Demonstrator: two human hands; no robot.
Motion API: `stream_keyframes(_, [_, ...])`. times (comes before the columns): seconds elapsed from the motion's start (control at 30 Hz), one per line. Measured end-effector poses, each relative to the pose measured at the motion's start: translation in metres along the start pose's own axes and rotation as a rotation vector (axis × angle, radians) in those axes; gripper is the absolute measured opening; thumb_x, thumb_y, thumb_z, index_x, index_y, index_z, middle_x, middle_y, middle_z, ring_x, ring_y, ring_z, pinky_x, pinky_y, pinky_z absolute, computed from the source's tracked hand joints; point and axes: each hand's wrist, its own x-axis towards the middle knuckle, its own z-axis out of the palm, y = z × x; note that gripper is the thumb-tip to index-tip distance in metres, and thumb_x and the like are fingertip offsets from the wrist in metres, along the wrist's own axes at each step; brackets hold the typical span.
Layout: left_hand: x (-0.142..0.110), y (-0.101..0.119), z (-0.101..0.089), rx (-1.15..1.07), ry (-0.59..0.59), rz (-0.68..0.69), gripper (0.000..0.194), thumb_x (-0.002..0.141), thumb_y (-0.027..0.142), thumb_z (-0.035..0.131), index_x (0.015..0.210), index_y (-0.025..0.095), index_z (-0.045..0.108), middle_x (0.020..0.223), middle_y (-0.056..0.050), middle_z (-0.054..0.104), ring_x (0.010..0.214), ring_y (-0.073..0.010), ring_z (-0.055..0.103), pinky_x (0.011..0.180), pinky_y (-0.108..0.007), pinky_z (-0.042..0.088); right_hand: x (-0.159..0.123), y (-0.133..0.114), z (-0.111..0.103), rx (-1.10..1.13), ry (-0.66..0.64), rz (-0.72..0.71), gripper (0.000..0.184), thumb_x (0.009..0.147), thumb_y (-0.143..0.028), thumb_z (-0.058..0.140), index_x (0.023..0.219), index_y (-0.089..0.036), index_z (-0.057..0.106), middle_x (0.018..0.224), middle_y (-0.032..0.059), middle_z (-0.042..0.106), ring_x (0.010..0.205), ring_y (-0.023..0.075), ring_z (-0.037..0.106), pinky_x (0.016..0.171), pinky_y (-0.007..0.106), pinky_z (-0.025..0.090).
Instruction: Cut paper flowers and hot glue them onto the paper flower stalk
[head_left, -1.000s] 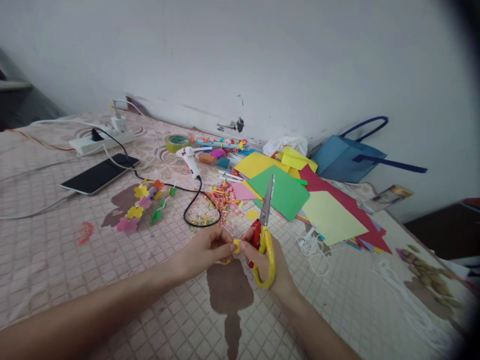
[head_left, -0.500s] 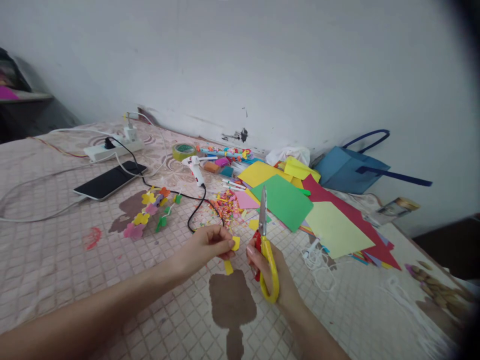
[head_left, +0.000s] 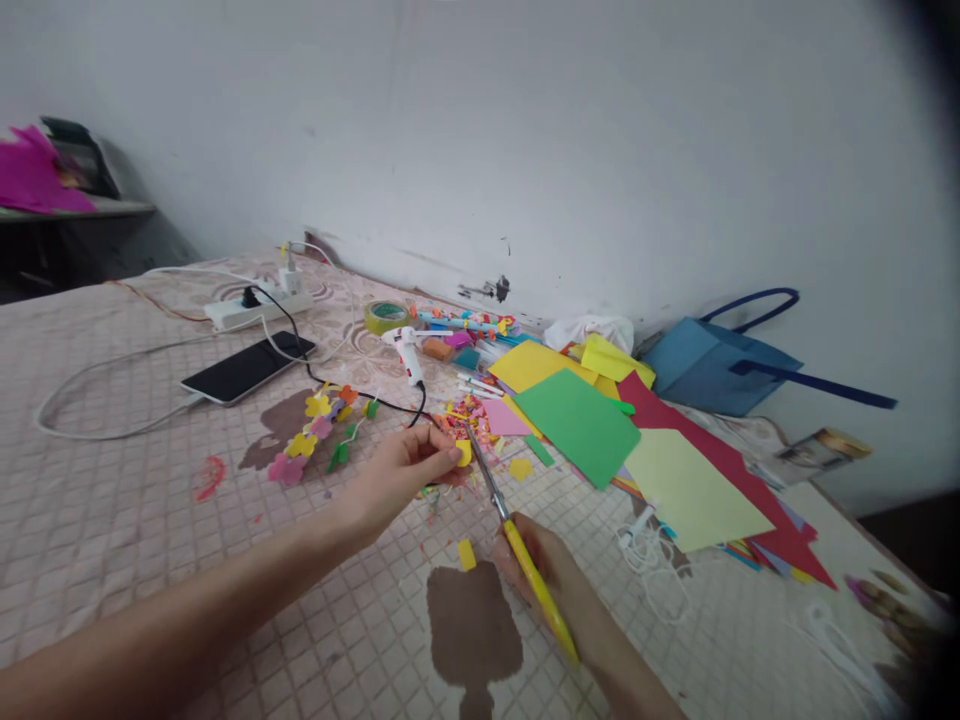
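My left hand [head_left: 409, 470] pinches a small yellow paper piece [head_left: 464, 453] just above the patterned cloth. My right hand [head_left: 559, 585] grips yellow-handled scissors [head_left: 517, 540], their blades pointing up-left so that the tips meet the yellow piece. A yellow paper scrap [head_left: 466, 554] lies on the cloth between my two hands, above a brown patch in the pattern.
Coloured paper sheets [head_left: 581, 420] spread to the right, with a blue bag [head_left: 705, 365] behind. A glue gun [head_left: 409, 352], its black cord, tape roll [head_left: 386, 317], paper flowers [head_left: 315, 430], confetti scraps [head_left: 469, 415], a phone [head_left: 247, 367] and a power strip [head_left: 259, 308] lie further back and to the left.
The scissors have tipped from upright to slanting toward the yellow piece. My right hand dropped lower and nearer. A yellow scrap now lies on the cloth. The camera view shifted, so everything slid right.
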Motion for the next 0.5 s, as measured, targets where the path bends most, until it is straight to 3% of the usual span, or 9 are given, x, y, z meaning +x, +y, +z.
stream_keyframes(0.5, [0.0002,-0.0019,-0.0010,-0.031,-0.020,0.020,0.021,0.077,0.031,0.067,0.075,0.014,0.054,0.073,0.001,0.064,0.068,-0.0093,0.061,0.073,-0.026,0.049,-0.0008,-0.0040,-0.0013,-0.068,-0.061,0.006,0.038,0.079,-0.051,0.056,0.064,-0.020,0.040,0.061,-0.0042,0.035,0.054,0.0096,0.031,0.047,0.022,0.028])
